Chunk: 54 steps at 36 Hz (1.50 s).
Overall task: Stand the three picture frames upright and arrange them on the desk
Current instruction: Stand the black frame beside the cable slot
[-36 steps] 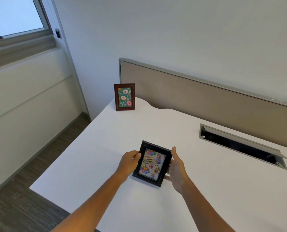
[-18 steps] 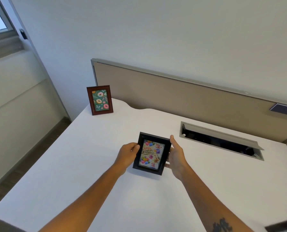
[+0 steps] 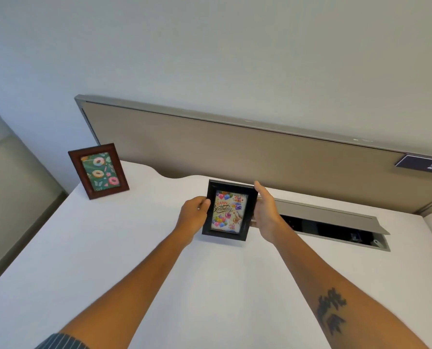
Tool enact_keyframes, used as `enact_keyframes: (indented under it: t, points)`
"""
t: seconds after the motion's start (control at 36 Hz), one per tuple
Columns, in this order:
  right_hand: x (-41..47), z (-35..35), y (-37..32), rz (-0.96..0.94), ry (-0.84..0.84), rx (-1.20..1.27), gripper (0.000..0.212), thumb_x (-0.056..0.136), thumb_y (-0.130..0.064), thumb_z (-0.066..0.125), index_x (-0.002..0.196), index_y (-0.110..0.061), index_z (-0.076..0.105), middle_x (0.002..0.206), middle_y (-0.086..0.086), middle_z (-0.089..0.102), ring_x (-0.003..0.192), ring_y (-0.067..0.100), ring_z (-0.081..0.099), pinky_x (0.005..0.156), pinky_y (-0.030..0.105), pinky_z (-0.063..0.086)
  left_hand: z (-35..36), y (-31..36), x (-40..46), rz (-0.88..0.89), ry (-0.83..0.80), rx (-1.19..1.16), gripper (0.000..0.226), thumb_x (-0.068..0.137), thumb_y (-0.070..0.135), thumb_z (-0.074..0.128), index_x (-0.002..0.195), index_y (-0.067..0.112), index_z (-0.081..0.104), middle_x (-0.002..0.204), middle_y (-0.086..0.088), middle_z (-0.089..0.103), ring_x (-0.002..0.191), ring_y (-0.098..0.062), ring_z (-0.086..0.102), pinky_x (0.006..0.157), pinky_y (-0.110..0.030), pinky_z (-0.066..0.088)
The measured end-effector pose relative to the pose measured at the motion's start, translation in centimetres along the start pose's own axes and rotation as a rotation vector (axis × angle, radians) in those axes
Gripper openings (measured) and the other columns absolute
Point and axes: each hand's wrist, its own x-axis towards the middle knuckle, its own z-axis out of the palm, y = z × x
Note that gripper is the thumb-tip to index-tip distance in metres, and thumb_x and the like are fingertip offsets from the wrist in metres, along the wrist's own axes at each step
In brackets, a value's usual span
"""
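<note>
Both my hands hold the black picture frame upright over the middle of the white desk. My left hand pinches its left edge, thumb in front and fingers tucked behind; my right hand lies flat against its right edge, fingers together and pointing up, the thumb side toward me. Whether the frame's bottom edge touches the desk or sits just above it, I cannot tell. Behind the glass is a card reading "HAPPY Birthday" in dark script, with coloured balloons above and below the words and small cakes and gifts down the right side.

At the far left corner of the desk a brown wooden picture frame stands upright and leans slightly back, well apart from the black one. It shows pink and white doughnuts on a dark green ground.

Along the far edge of the desk runs a beige divider panel with a grey metal rim. A dark sign fixed to its right end reads "212" in white numerals. Just beyond my right hand, a grey cable tray set into the desk stands with its lid raised, dark inside. My right forearm carries a dark tattoo; its lettering is not legible. A striped sleeve shows at the lower edge on my left arm.
</note>
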Motion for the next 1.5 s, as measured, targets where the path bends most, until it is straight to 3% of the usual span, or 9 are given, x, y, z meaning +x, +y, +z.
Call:
enact_keyframes:
  t: [0.28, 0.42, 1.06, 1.5]
  points:
    - [6.8, -1.6, -2.4, 0.039, 0.002, 0.028, 0.07, 0.105, -0.076, 0.032, 0.13, -0.023, 0.071, 0.137, 0.01, 0.073, 0.135, 0.034, 0.062, 0.127, 0.063, 0.031, 2.7, 1.0, 7.3, -0.005, -0.004, 0.003, 0.036, 0.111, 0.034, 0.048, 0.13, 0.008, 0.063, 0.132, -0.013, 0.069, 0.107, -0.017, 0.059, 0.091, -0.034, 0.055]
    - [9.2, -1.8, -2.3, 0.036, 0.018, 0.054, 0.069, 0.106, -0.073, 0.035, 0.141, -0.021, 0.065, 0.138, 0.009, 0.074, 0.132, 0.033, 0.065, 0.126, 0.063, 0.033, 3.5, 0.6, 9.0, -0.021, 0.006, 0.01, 0.038, 0.111, 0.035, 0.046, 0.13, 0.007, 0.064, 0.133, -0.014, 0.069, 0.111, -0.02, 0.061, 0.098, -0.041, 0.057]
    - [11.1, -2.3, -2.0, 0.071, -0.014, 0.017, 0.072, 0.106, -0.074, 0.033, 0.15, -0.021, 0.057, 0.148, 0.01, 0.068, 0.14, 0.034, 0.06, 0.128, 0.062, 0.031, 3.9, 0.1, 10.3, -0.095, -0.038, 0.012, 0.04, 0.111, 0.038, 0.045, 0.133, 0.009, 0.062, 0.137, -0.014, 0.067, 0.125, -0.032, 0.064, 0.106, -0.051, 0.056]
    - [11.4, -2.7, -1.6, 0.083, -0.028, -0.042, 0.078, 0.103, -0.079, 0.033, 0.147, -0.021, 0.06, 0.143, 0.01, 0.069, 0.134, 0.033, 0.062, 0.11, 0.052, 0.039, 3.9, -0.4, 9.9, -0.117, -0.063, -0.004, 0.042, 0.111, 0.039, 0.045, 0.134, 0.008, 0.061, 0.138, -0.015, 0.067, 0.126, -0.033, 0.063, 0.107, -0.051, 0.056]
